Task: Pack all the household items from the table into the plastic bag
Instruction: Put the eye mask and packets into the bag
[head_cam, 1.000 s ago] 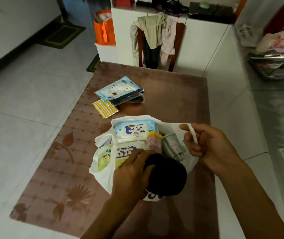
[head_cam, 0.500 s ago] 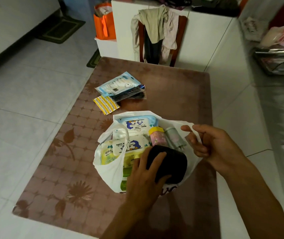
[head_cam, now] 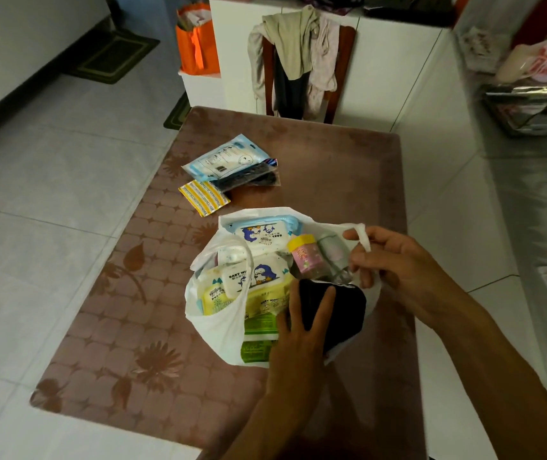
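Observation:
A white plastic bag (head_cam: pixel 214 323) sits open on the brown table (head_cam: pixel 331 180). Inside it are baby wipes packs (head_cam: pixel 258 235), a pink bottle with a yellow cap (head_cam: pixel 305 257) and a pale bottle (head_cam: pixel 331 250). My left hand (head_cam: pixel 298 330) presses a black pouch (head_cam: pixel 341 313) down into the bag with straight fingers. The bag's right handle (head_cam: pixel 361 235) is pinched by my right hand (head_cam: pixel 395 263). On the table beyond the bag lie a light blue packet (head_cam: pixel 228 157), a dark packet (head_cam: pixel 252 179) and a yellow striped packet (head_cam: pixel 204 197).
A chair draped with clothes (head_cam: pixel 298 58) stands at the table's far end against a white cabinet (head_cam: pixel 388 71). An orange bag (head_cam: pixel 195 38) stands on the floor at the back left. A counter with trays and a printed bag (head_cam: pixel 531 104) runs along the right.
My left hand has pushed the black pouch deeper into the bag, its fingers now straighter on top. My right hand keeps hold of the handle, shifted slightly left.

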